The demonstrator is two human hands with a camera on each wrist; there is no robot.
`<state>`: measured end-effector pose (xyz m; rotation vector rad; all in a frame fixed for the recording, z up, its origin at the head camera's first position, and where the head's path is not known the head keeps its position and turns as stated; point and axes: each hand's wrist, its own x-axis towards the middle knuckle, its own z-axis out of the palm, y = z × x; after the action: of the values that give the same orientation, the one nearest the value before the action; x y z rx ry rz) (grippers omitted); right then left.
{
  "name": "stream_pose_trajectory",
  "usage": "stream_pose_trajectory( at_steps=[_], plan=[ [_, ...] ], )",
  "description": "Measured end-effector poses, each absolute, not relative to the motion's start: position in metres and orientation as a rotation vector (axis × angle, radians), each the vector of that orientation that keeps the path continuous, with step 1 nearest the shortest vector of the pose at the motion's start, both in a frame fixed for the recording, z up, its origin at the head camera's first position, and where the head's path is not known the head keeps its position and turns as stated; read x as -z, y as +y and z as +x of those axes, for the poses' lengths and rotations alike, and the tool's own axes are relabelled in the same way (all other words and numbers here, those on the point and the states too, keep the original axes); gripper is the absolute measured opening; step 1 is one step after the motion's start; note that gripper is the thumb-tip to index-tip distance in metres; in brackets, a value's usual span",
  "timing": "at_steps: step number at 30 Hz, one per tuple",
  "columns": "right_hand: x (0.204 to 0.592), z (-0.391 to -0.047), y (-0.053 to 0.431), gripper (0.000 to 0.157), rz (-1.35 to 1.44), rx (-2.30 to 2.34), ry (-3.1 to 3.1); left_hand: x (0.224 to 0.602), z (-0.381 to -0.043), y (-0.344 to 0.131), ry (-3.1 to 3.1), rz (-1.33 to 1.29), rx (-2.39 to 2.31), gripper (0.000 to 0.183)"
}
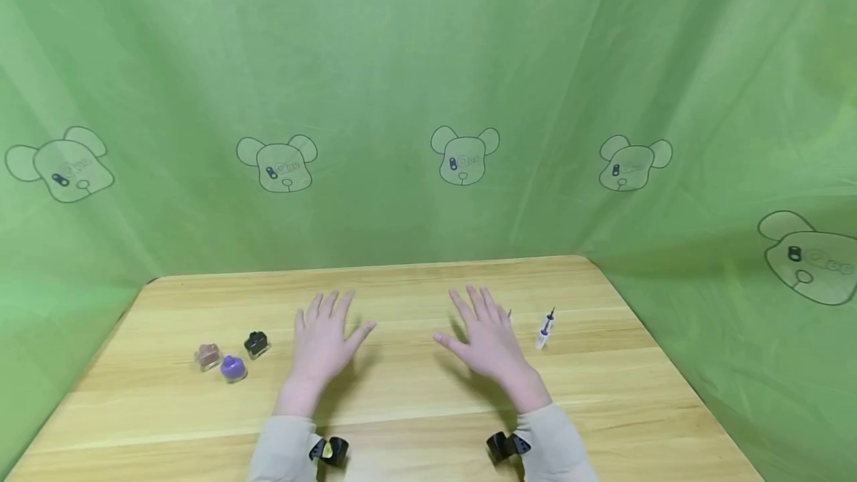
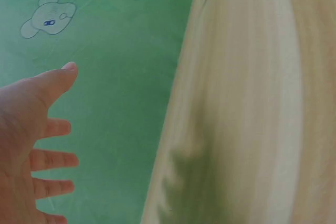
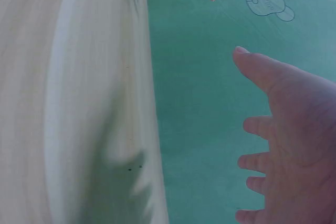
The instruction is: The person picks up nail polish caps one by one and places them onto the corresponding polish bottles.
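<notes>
While the left hand (image 1: 323,343) and the right hand (image 1: 490,342) hung above the pale wood surface (image 1: 408,407), the left had a wide grip, its fingers straight and spread and its thumb held out toward the middle. On the right the grip was just as wide, thumb pointing inward and fingers toward the far edge, with a gap between the two thumbs. To the left of the left hand, on the surface, sat a black bottle (image 1: 257,344), nearest to that hand, a purple bottle (image 1: 233,369) a little closer to the person, and a brownish-pink bottle (image 1: 208,355) farthest left, all near one another. To the right of the right hand, well apart from the bottles, was a slim white tube (image 1: 542,337) with purple on it and a dark tip at its far end; whether it stood or lay could not be told. Just beside the right hand's little finger a small white thing (image 1: 509,317) showed, mostly hidden. Light sleeves (image 1: 284,445) covered the forearms, and green cloth (image 1: 375,58) printed with bear-head outlines (image 1: 465,158) hung around the surface.
</notes>
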<state>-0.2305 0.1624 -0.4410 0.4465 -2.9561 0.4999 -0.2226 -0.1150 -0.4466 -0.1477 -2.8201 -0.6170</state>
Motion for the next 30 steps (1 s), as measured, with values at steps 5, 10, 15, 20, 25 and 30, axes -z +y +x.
stream_pose_trajectory(
  at_steps=[5,10,15,20,25,30],
  plan=[
    [0.433,-0.229,0.162,0.080,0.455,-0.475,-2.844,0.436,-0.218,-0.122,-2.722,-0.166,0.609,0.064],
    [0.423,-0.227,0.163,0.072,0.473,-0.513,-2.721,0.426,-0.211,-0.124,-2.617,-0.175,0.645,0.054],
    [0.413,-0.225,0.169,0.066,0.466,-0.559,-2.620,0.419,-0.207,-0.125,-2.499,-0.203,0.664,0.045],
    [0.411,-0.221,0.181,0.058,0.423,-0.626,-2.514,0.418,-0.201,-0.130,-2.402,-0.190,0.681,0.039],
    [0.423,-0.218,0.199,0.051,0.395,-0.724,-2.334,0.421,-0.191,-0.144,-2.380,-0.120,0.721,0.037],
    [0.437,-0.216,0.220,0.051,0.349,-0.837,-2.241,0.426,-0.182,-0.164,-2.245,-0.078,0.778,0.031]
  ],
)
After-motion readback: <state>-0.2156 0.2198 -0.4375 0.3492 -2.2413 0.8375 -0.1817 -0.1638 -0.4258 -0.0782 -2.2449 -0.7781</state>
